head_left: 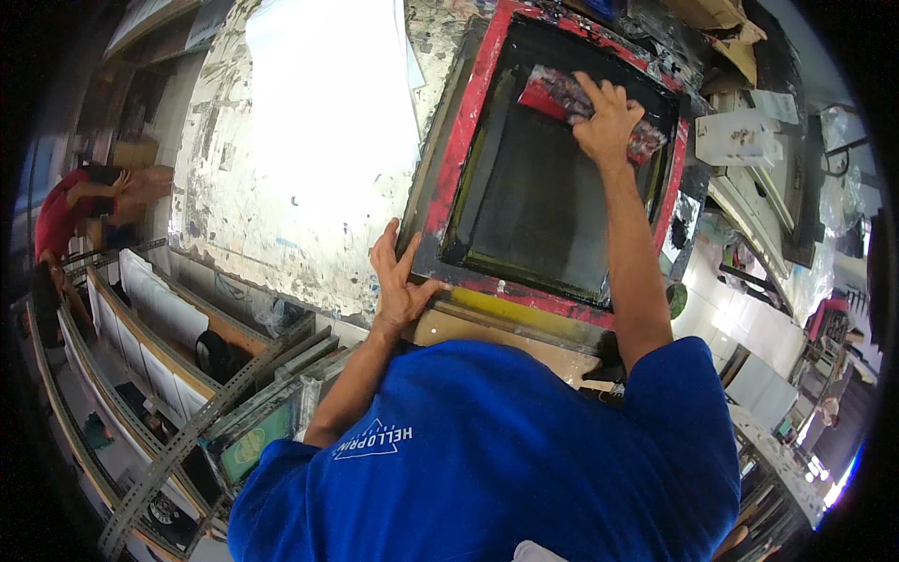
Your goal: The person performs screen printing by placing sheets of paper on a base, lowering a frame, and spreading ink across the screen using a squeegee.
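A screen printing frame (465, 122) with red, ink-stained sides lies on the worktable, its dark mesh (536, 201) facing up. Near the far end of the mesh, my right hand (609, 126) is closed over a squeegee (546, 96) with a red, ink-smeared handle, set crosswise inside the frame. The squeegee's lower edge is hidden from view. My left hand (403, 286) rests at the frame's near left corner, fingers and thumb spread along its outer sides.
White sheets (328, 84) lie on the paint-spotted table (225, 178) left of the frame. Metal-edged shelves (187, 440) stand at lower left. A person in red (70, 201) is at far left. On the right are a translucent plastic container (735, 139) and clutter.
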`<state>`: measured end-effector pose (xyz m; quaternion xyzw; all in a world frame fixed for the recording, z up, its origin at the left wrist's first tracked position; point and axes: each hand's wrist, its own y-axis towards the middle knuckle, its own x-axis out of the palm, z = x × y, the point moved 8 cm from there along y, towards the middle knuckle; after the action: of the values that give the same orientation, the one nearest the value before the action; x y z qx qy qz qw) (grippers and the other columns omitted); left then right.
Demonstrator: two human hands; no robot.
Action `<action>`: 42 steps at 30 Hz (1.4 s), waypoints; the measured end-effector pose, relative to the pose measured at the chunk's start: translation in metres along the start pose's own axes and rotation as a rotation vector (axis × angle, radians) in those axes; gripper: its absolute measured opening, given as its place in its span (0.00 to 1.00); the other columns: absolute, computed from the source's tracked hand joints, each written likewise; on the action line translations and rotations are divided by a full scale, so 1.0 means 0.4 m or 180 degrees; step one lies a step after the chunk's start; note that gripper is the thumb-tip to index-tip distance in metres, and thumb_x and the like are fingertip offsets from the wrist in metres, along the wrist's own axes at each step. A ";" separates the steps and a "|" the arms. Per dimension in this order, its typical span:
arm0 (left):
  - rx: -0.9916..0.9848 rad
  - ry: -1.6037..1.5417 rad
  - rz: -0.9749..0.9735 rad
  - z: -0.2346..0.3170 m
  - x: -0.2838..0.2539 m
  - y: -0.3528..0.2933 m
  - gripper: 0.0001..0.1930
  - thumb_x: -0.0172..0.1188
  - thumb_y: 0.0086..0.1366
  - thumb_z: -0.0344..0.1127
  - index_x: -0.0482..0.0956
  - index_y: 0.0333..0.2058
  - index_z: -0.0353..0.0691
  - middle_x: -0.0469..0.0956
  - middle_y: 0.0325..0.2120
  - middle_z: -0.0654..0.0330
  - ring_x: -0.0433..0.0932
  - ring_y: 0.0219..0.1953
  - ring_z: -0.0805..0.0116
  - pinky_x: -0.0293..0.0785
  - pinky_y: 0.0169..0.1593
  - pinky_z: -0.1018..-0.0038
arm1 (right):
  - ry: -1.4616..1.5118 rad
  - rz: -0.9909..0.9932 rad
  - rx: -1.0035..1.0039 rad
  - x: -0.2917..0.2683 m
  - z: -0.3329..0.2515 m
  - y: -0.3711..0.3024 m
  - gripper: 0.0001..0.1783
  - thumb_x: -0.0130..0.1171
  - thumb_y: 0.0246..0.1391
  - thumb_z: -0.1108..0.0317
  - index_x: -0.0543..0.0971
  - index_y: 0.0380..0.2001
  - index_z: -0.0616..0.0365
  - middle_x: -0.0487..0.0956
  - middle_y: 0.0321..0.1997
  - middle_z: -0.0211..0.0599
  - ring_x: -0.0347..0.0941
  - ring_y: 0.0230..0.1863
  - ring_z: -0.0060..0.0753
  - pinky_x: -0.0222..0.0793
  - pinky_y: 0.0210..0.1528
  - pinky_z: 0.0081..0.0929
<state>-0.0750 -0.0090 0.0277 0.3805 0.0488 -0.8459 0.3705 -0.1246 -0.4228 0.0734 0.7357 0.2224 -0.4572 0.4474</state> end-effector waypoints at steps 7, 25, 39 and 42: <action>0.0040 -0.0022 -0.0015 0.003 -0.002 0.003 0.51 0.82 0.39 0.49 0.74 0.64 0.38 0.59 0.69 0.36 0.60 0.68 0.39 0.54 0.68 0.49 | 0.0202 -0.0315 -0.0207 0.074 0.114 0.194 0.39 0.70 0.40 0.63 0.79 0.62 0.35 0.80 0.51 0.39 0.73 0.56 0.47 0.58 0.59 0.54; -0.0184 -0.0547 0.0238 -0.013 -0.003 -0.027 0.54 0.85 0.35 0.49 0.74 0.64 0.35 0.70 0.54 0.48 0.64 0.58 0.51 0.60 0.64 0.58 | 0.2784 -0.0240 0.1281 -0.133 0.132 0.054 0.38 0.71 0.46 0.77 0.78 0.64 0.46 0.84 0.57 0.39 0.82 0.52 0.32 0.73 0.58 0.31; 0.0469 -0.1834 0.1547 0.241 -0.205 0.210 0.52 0.84 0.41 0.51 0.73 0.61 0.25 0.72 0.54 0.50 0.69 0.57 0.57 0.69 0.61 0.63 | 0.0021 -0.0146 -0.0347 -0.703 -0.434 -0.135 0.37 0.68 0.36 0.70 0.84 0.57 0.39 0.80 0.36 0.43 0.76 0.34 0.47 0.72 0.41 0.39; 0.0252 -0.2439 0.1699 0.347 -0.242 0.312 0.54 0.84 0.45 0.48 0.66 0.65 0.24 0.70 0.58 0.49 0.70 0.60 0.58 0.67 0.64 0.64 | 0.0159 0.0431 -0.0753 -0.768 -0.405 -0.048 0.35 0.69 0.36 0.71 0.85 0.56 0.41 0.81 0.33 0.41 0.76 0.31 0.46 0.73 0.37 0.37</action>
<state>-0.0344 -0.0925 0.2164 0.0538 -0.2234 -0.8018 0.5516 -0.2101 -0.2483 0.3619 0.7023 0.2358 -0.3781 0.5552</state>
